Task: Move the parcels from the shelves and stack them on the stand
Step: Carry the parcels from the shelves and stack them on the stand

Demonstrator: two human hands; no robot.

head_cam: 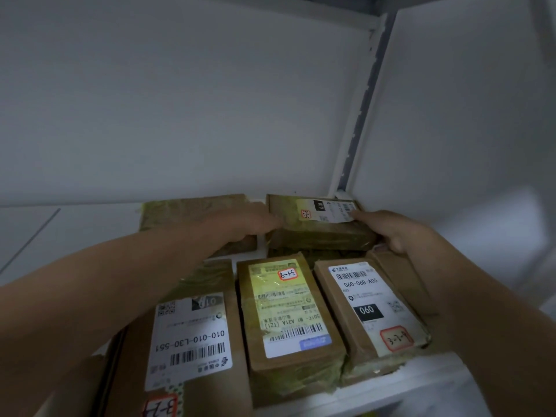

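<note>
Parcel [319, 233] between left hand [249, 219], right hand [394, 233]

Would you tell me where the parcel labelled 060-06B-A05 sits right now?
In the head view, the 060-06B-A05 parcel lies at the front right of the shelf, right of the yellow-labelled parcel and nearer than the right hand.

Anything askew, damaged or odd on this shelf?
The 060 parcel at front right lies skewed to its neighbours, its tape ragged at the front edge. The back-right parcel, between left hand and right hand, sits tilted on a lower parcel.
</note>
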